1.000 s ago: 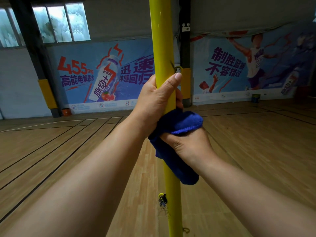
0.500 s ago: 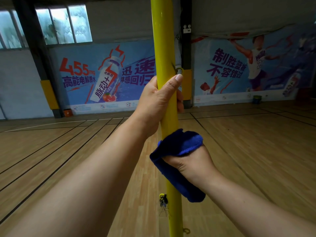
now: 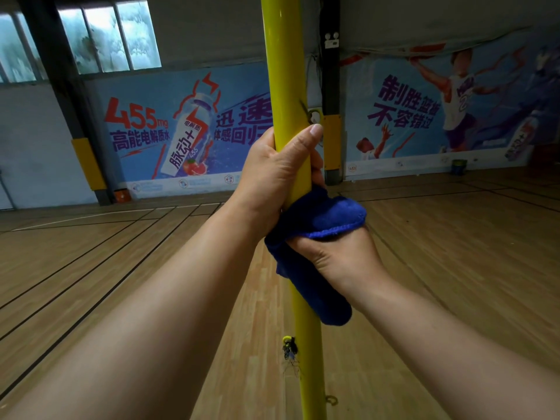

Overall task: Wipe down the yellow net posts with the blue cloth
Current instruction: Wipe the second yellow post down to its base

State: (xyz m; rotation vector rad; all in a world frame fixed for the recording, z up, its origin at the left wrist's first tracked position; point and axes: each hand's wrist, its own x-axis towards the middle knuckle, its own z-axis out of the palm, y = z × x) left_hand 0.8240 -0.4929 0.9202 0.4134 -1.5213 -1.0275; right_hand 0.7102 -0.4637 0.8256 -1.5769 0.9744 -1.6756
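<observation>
You are in an indoor sports hall | wooden court floor [image 3: 121,283] with painted lines | yellow net post [image 3: 285,71] before you | sports-drink banners [image 3: 188,131] (one shows a basketball player) | high windows [image 3: 109,37]

Two bare forearms, nothing worn

I see my left hand [image 3: 274,174] and right hand [image 3: 339,253] at mid-frame, both arms uncovered from the lower corners up: no sleeves, gloves, watch or rings showing, and a short, plain thumbnail on the left.
</observation>
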